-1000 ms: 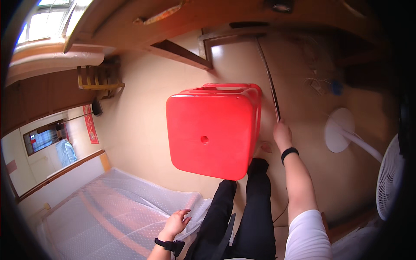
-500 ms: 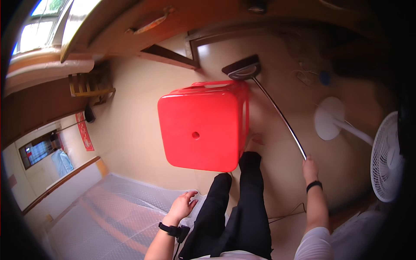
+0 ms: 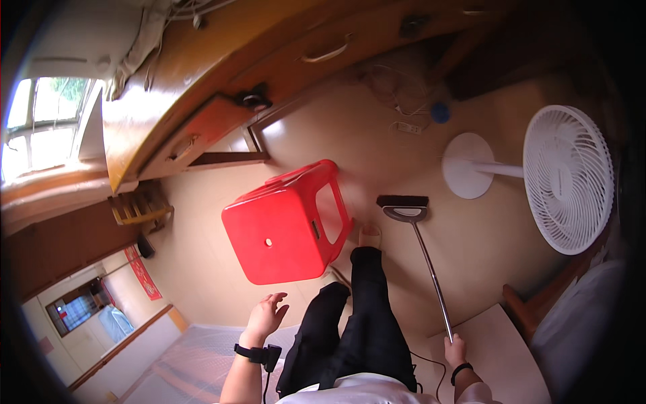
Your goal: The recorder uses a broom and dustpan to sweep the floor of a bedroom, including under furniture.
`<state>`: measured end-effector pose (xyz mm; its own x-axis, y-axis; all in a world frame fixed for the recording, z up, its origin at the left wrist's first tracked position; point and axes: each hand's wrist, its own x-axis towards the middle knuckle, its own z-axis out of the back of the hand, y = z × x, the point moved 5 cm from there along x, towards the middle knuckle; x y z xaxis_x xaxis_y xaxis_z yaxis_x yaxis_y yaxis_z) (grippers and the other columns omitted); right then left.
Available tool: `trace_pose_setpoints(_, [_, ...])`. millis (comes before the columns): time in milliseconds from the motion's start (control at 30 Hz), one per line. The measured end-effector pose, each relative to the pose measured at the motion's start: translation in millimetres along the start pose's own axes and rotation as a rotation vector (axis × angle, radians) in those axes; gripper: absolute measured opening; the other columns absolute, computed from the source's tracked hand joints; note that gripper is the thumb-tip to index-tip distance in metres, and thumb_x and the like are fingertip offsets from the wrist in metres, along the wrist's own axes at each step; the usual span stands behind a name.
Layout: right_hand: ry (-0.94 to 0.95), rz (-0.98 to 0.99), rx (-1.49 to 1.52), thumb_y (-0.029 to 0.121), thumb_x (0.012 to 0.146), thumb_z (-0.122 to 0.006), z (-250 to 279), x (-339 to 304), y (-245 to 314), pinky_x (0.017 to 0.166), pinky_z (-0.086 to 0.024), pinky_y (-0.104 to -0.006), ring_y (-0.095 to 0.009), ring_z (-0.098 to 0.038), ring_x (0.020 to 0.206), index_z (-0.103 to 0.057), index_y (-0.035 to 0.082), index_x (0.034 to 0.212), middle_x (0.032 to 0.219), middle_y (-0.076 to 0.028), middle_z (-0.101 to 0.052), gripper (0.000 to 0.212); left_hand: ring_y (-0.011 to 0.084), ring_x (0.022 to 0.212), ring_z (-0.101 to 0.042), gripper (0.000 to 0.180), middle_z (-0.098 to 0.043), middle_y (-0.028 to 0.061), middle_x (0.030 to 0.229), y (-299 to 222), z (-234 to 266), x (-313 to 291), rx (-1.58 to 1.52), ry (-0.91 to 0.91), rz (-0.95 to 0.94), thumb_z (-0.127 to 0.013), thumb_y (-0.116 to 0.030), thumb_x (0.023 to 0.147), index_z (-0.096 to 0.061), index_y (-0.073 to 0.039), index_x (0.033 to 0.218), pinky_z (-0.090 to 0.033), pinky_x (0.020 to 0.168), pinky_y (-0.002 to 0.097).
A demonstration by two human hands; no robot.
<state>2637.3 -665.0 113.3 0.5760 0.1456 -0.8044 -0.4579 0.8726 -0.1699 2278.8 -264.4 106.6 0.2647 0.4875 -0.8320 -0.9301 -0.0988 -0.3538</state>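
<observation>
My right hand (image 3: 455, 349) is closed round the upper end of a broom's metal handle (image 3: 434, 283). The dark broom head (image 3: 404, 207) rests on the tiled floor ahead of my feet, to the right of a red plastic stool (image 3: 272, 232). My left hand (image 3: 266, 315) hangs in the air just in front of the stool's near edge. Its fingers are apart and nothing is in them. A gap shows between that hand and the stool. The stool stands upright, with a small hole in its seat.
To the right stands a white fan (image 3: 567, 179) on a round base (image 3: 467, 165). A power strip (image 3: 408, 127) with cables and a blue round thing (image 3: 440, 112) lie beyond. A wooden desk (image 3: 222, 81) spans the far side. Clear plastic sheeting (image 3: 195, 357) covers a surface at lower left.
The broom head has come back toward me, away from behind the stool, and my right hand is lower and nearer my body. My left hand has risen toward the stool. The view has turned.
</observation>
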Motion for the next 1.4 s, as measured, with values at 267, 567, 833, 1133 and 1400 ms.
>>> trace_pose_setpoints(267, [-0.139,0.053,0.215,0.028,0.079,-0.048,12,72,104,0.062,-0.045,-0.0448,-0.038,-0.056,0.069,-0.049,0.004,0.082,0.070,-0.020,-0.057,0.024,0.0276,0.085,-0.055,0.027,-0.057,0.0126,0.092,-52,13,-25,0.248,-0.022,-0.135,-0.057,-0.018,0.074,-0.053,-0.007,0.099,-0.045,0.072,0.0353])
trace_pose_setpoints(567, [-0.259,-0.035,0.407,0.025,0.079,-0.049,94,151,212,0.069,-0.046,-0.0409,-0.034,-0.056,0.080,-0.050,0.001,0.087,0.083,-0.019,-0.058,0.025,0.0264,0.085,-0.056,0.027,-0.057,0.0121,0.091,-69,65,-35,0.340,-0.124,-0.148,-0.056,-0.018,0.075,-0.054,-0.008,0.100,-0.045,0.073,0.0348])
trace_pose_setpoints(833, [-0.177,-0.114,0.258,0.013,0.082,-0.034,76,146,188,0.071,-0.046,-0.0397,-0.032,-0.057,0.082,-0.049,-0.001,0.092,0.085,-0.019,-0.058,0.022,0.0273,0.082,-0.055,0.028,-0.058,0.0122,0.088,-78,83,11,0.439,0.039,-0.292,-0.055,-0.020,0.076,-0.053,-0.007,0.100,-0.045,0.074,0.0336])
trace_pose_setpoints(1133, [-0.028,-0.256,0.183,0.015,0.071,-0.054,-38,-27,62,0.065,-0.046,-0.0419,-0.036,-0.057,0.073,-0.058,-0.001,0.078,0.075,-0.022,-0.058,0.018,0.0277,0.083,-0.055,0.027,-0.058,0.0129,0.088,-106,139,52,0.454,0.024,-0.513,-0.056,-0.018,0.074,-0.053,-0.007,0.099,-0.045,0.074,0.0343])
trace_pose_setpoints(1400, [-0.217,-0.328,0.322,0.016,0.069,-0.057,1,-81,77,0.066,-0.047,-0.0392,-0.034,-0.057,0.073,-0.058,-0.001,0.071,0.074,-0.021,-0.058,0.017,0.0303,0.085,-0.053,0.026,-0.056,0.0139,0.091,-168,195,27,0.512,-0.295,-0.776,-0.055,-0.014,0.072,-0.054,-0.007,0.098,-0.044,0.073,0.0363])
